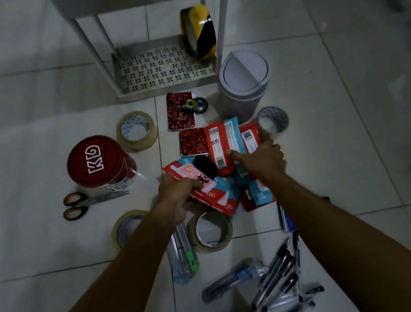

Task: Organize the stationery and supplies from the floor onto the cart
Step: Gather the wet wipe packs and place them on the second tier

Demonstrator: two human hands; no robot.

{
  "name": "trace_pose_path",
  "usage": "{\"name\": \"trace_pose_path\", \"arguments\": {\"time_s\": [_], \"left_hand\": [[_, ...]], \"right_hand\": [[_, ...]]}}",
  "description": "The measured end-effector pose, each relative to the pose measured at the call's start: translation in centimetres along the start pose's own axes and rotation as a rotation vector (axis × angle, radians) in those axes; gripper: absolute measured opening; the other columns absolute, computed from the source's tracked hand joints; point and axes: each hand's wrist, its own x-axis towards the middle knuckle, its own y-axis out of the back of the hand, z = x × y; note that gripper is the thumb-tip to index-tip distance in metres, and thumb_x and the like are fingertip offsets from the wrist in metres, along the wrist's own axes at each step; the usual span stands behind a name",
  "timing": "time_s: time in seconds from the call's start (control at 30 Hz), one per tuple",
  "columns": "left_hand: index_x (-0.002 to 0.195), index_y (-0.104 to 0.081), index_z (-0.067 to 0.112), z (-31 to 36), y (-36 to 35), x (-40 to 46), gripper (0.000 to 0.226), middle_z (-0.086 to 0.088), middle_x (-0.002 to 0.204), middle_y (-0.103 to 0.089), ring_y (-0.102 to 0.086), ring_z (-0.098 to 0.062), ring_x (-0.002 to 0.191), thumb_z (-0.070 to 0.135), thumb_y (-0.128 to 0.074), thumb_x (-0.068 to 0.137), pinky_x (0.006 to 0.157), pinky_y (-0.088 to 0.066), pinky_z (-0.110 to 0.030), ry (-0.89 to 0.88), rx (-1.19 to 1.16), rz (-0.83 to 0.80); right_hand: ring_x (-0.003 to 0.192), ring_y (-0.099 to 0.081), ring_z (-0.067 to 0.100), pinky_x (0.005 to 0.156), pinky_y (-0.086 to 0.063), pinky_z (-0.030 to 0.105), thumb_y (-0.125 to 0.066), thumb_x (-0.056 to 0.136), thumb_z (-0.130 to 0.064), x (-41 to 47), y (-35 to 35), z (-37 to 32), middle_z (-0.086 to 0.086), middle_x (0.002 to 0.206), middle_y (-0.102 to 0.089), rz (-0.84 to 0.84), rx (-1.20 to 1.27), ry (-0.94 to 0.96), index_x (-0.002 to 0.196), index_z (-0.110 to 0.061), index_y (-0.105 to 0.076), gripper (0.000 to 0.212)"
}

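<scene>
Red-and-blue packets [223,198] half under both hands; lower packets indistinct

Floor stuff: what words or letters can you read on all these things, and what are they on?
"KD": white letters on the lid of the red tin.
Red and blue packets under the right hand: printed labels and symbols, too small and blurred to read.
Packet in the left hand: print too blurred to read.
</scene>
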Motion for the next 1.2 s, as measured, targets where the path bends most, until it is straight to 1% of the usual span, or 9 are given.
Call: {"name": "trace_pose_path", "arguments": {"time_s": [0.13, 0.27, 0.37, 0.5, 0.6, 0.73, 0.9, 1.07, 1.2], "left_hand": [[0.102, -0.058, 0.006, 0.2, 0.9, -0.1, 0.031, -0.018, 0.093, -0.068, -0.069, -0.031, 0.084, -0.002, -0.072, 0.075, 0.065, -0.057, -0.040, 0.037, -0.137, 0.030], [0.107, -0.056, 0.011, -0.4, 0.7, -0.6, 0.024, -0.017, 0.104, -0.067, -0.067, -0.033, 0.096, 0.004, -0.065, 0.086, 0.088, -0.054, -0.051, 0.055, -0.148, -0.005], [0.107, -0.056, 0.012, -0.3, 0.6, -1.0, 0.028, -0.015, 0.105, -0.066, -0.066, -0.031, 0.089, -0.004, -0.062, 0.085, 0.088, -0.053, -0.051, 0.019, -0.114, -0.025], [0.106, -0.058, 0.006, 0.9, 2.0, -2.5, 0.028, -0.021, 0.104, -0.066, -0.067, -0.037, 0.091, -0.007, -0.064, 0.082, 0.085, -0.054, -0.054, 0.007, -0.125, -0.006], [0.114, -0.057, 0.006, 2.0, 3.8, -4.2, 0.040, -0.024, 0.105, -0.068, -0.069, -0.040, 0.088, -0.002, -0.070, 0.078, 0.079, -0.054, -0.060, -0.039, -0.160, 0.024], [0.103, -0.061, 0.009, 3.1, 5.8, -7.9, 0.026, -0.018, 0.097, -0.069, -0.069, -0.032, 0.084, -0.005, -0.066, 0.081, 0.062, -0.060, -0.043, -0.142, -0.146, -0.012], [0.116, -0.060, 0.009, 4.6, 7.9, -12.1, 0.037, -0.016, 0.111, -0.068, -0.068, -0.032, 0.095, -0.003, -0.067, 0.081, 0.086, -0.055, -0.048, -0.292, -0.135, -0.058], [0.107, -0.062, 0.012, 7.6, 9.1, -16.1, 0.031, -0.014, 0.103, -0.070, -0.069, -0.031, 0.091, 0.000, -0.070, 0.080, 0.085, -0.055, -0.048, -0.394, -0.103, -0.068], [0.105, -0.065, 0.007, 12.1, 8.7, -19.7, 0.027, -0.020, 0.099, -0.072, -0.070, -0.036, 0.088, -0.003, -0.069, 0.080, 0.086, -0.055, -0.050, -0.431, -0.136, -0.090]], "right_hand": [[0.092, -0.070, 0.017, 0.079, -0.060, 0.043, -0.082, 0.067, -0.053, -0.5, -0.8, 0.1, -0.001, 0.112, -0.071, -0.099, 0.199, 0.015, 0.117, -0.022, -0.062, 0.062], [0.096, -0.069, 0.018, 0.082, -0.059, 0.043, -0.082, 0.074, -0.036, -0.9, -0.3, -0.3, -0.001, 0.116, -0.068, -0.164, 0.256, 0.038, 0.122, -0.019, -0.057, 0.056], [0.098, -0.068, 0.018, 0.081, -0.059, 0.041, -0.080, 0.077, -0.027, -1.3, 0.6, -0.3, 0.001, 0.117, -0.067, -0.200, 0.247, 0.054, 0.123, -0.018, -0.056, 0.054], [0.099, -0.064, 0.016, 0.081, -0.057, 0.035, -0.077, 0.080, -0.022, -2.9, 2.7, -0.3, 0.002, 0.121, -0.064, -0.202, 0.264, 0.077, 0.126, -0.017, -0.051, 0.054], [0.101, -0.065, 0.019, 0.084, -0.057, 0.038, -0.076, 0.082, -0.023, -4.8, 4.2, -0.4, 0.003, 0.122, -0.064, -0.180, 0.261, 0.088, 0.127, -0.017, -0.049, 0.053], [0.102, -0.066, 0.020, 0.089, -0.056, 0.044, -0.074, 0.083, -0.023, -8.1, 6.3, -1.7, 0.004, 0.122, -0.064, -0.182, 0.262, 0.134, 0.127, -0.018, -0.050, 0.051], [0.100, -0.068, 0.019, 0.085, -0.058, 0.045, -0.071, 0.086, -0.021, -12.2, 9.6, -3.9, 0.003, 0.119, -0.065, -0.234, 0.304, 0.258, 0.127, -0.019, -0.049, 0.046], [0.085, -0.070, 0.011, 0.063, -0.059, 0.027, -0.071, 0.086, -0.023, -14.8, 13.1, -7.2, -0.004, 0.109, -0.066, -0.189, 0.393, 0.360, 0.117, -0.024, -0.050, 0.037], [0.087, -0.071, 0.014, 0.073, -0.061, 0.039, -0.073, 0.084, -0.027, -16.3, 16.7, -11.2, -0.004, 0.106, -0.069, -0.165, 0.425, 0.391, 0.112, -0.027, -0.053, 0.035]]}}
